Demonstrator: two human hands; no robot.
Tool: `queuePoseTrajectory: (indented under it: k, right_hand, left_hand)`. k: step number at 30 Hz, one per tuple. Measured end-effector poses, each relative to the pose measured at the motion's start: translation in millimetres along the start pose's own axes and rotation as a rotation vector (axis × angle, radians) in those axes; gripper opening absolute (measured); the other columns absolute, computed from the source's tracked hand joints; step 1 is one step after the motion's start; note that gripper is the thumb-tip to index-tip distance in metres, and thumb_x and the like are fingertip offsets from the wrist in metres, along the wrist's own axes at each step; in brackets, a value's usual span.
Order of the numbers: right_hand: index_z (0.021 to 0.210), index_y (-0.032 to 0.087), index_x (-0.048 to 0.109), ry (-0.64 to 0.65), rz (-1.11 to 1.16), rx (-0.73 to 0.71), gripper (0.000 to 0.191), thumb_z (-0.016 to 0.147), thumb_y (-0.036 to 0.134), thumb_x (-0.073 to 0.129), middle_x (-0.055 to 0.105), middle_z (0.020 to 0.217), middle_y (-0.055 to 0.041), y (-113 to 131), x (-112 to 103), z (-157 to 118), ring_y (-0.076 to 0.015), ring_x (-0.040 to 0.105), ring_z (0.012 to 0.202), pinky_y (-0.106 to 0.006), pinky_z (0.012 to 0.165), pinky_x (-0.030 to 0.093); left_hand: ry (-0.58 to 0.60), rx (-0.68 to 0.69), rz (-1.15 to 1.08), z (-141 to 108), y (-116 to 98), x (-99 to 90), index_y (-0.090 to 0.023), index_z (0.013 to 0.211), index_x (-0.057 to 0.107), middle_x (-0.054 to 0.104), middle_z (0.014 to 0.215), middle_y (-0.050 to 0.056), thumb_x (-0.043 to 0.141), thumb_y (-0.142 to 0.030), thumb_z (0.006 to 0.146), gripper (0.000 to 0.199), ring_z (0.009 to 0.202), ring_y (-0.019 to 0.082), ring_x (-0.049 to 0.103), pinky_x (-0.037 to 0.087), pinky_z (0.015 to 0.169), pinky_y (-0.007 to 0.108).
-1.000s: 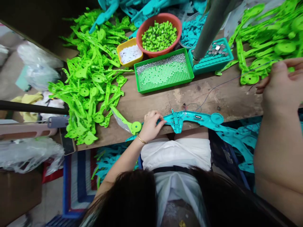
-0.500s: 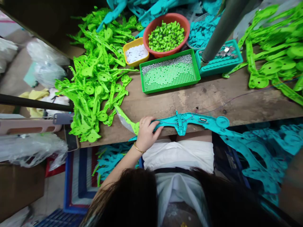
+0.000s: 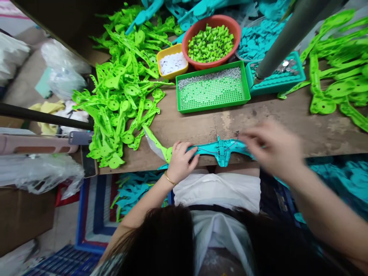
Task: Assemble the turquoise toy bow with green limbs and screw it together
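A long, bow-shaped turquoise plastic shell (image 3: 209, 148) lies along the table's front edge, with thin wires running inside it. My left hand (image 3: 181, 161) is closed around its left part, beside a lime green curved piece (image 3: 156, 142) with a clear strip. Over the shell's right end hovers my right hand (image 3: 273, 147), smeared by motion. Its fingers point left toward a small dark wire end (image 3: 237, 133); whether they hold or touch anything cannot be made out. The hand hides the shell's right end.
Lime green plastic parts are heaped at left (image 3: 115, 103) and right (image 3: 339, 88). Behind the shell stand a green screw tray (image 3: 212, 109), a yellow box (image 3: 172, 73), a red bowl (image 3: 211, 63) and a teal bin (image 3: 276, 86). A dark pole (image 3: 284, 42) slants down beside the bin.
My right hand has come into view from the right, over the shell's right end. The left hand keeps its grip. The view has shifted slightly.
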State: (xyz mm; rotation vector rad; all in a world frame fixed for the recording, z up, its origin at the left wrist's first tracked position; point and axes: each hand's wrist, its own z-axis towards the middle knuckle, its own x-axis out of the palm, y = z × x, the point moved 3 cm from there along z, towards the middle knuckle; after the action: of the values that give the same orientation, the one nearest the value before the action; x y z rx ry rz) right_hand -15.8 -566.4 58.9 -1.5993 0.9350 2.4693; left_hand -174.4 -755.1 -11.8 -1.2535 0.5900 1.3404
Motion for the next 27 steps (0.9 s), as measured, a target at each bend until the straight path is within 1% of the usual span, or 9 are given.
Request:
queuePoseTrajectory:
  k: [4,6,8,13,17,22,24,25,27]
  right_hand:
    - [0.092,0.022,0.07,0.33,-0.211,-0.189,0.031,0.097,0.033,0.041,0.065,0.087,-0.0051,44,68,2,-0.0153,0.059,0.074,-0.03,0.055,0.025]
    - [0.092,0.019,0.068,0.395,-0.25,-0.176,0.034,0.098,0.03,0.037,0.065,0.089,-0.0069,53,89,5,-0.0161,0.06,0.076,-0.031,0.057,0.026]
    - [0.093,0.018,0.068,0.418,-0.259,-0.133,0.035,0.098,0.03,0.035,0.065,0.091,-0.0078,54,97,7,-0.0171,0.061,0.079,-0.03,0.058,0.026]
    - [0.092,0.019,0.066,0.41,-0.277,-0.062,0.032,0.097,0.032,0.037,0.064,0.091,-0.007,49,94,7,-0.0179,0.063,0.08,-0.03,0.055,0.024]
    - [0.09,0.02,0.065,0.429,-0.306,-0.068,0.026,0.095,0.029,0.04,0.064,0.089,-0.0061,55,92,8,-0.0181,0.064,0.077,-0.03,0.053,0.022]
    - [0.09,0.018,0.067,0.456,-0.296,-0.074,0.025,0.093,0.024,0.043,0.067,0.09,-0.0086,60,92,14,-0.0221,0.066,0.078,-0.03,0.055,0.026]
    - [0.087,0.018,0.068,0.449,-0.157,-0.024,0.024,0.092,0.028,0.047,0.069,0.09,-0.0085,45,81,16,-0.0218,0.066,0.078,-0.03,0.057,0.033]
    - [0.087,0.018,0.07,0.399,-0.047,0.024,0.023,0.091,0.03,0.05,0.07,0.091,-0.0081,32,70,16,-0.0215,0.066,0.079,-0.03,0.06,0.037]
    - [0.092,0.022,0.072,0.17,0.206,0.156,0.021,0.089,0.035,0.056,0.073,0.091,-0.006,-7,33,14,-0.0208,0.066,0.081,-0.032,0.067,0.044]
  left_hand:
    - [-0.007,0.006,0.006,1,-2,-0.2,-0.018,0.103,0.069,0.066,0.107,0.01,0.053,-0.03,0.092,0.023,0.101,0.022,0.06,0.039,0.104,0.048]
    - [-0.005,-0.005,0.007,1,-3,-0.2,-0.018,0.103,0.069,0.066,0.107,0.01,0.053,-0.03,0.092,0.022,0.101,0.022,0.06,0.038,0.105,0.048]
    - [-0.009,-0.013,0.004,1,-3,-0.3,-0.019,0.103,0.069,0.066,0.107,0.009,0.053,-0.031,0.092,0.022,0.101,0.021,0.06,0.038,0.106,0.047]
    - [-0.043,0.02,-0.011,-1,-3,-1.5,-0.017,0.102,0.069,0.066,0.106,0.01,0.053,-0.029,0.092,0.022,0.101,0.021,0.06,0.037,0.107,0.047]
    - [-0.015,0.04,0.06,-1,-5,-1.3,-0.019,0.103,0.069,0.067,0.107,0.009,0.052,-0.031,0.093,0.023,0.101,0.022,0.06,0.036,0.108,0.05]
    - [0.001,0.068,0.143,1,-7,-0.9,-0.018,0.102,0.069,0.066,0.105,0.009,0.053,-0.034,0.092,0.024,0.099,0.023,0.06,0.037,0.106,0.05]
    - [-0.007,0.068,0.138,1,-6,-0.7,-0.018,0.103,0.068,0.067,0.105,0.009,0.054,-0.034,0.092,0.024,0.099,0.022,0.06,0.038,0.105,0.049]
    - [-0.015,0.068,0.131,1,-5,-0.6,-0.019,0.102,0.068,0.067,0.105,0.009,0.054,-0.034,0.092,0.023,0.098,0.022,0.06,0.038,0.105,0.049]
    - [-0.027,0.073,0.121,0,-4,-0.4,-0.019,0.102,0.069,0.067,0.105,0.009,0.054,-0.034,0.092,0.023,0.098,0.022,0.061,0.038,0.104,0.049]
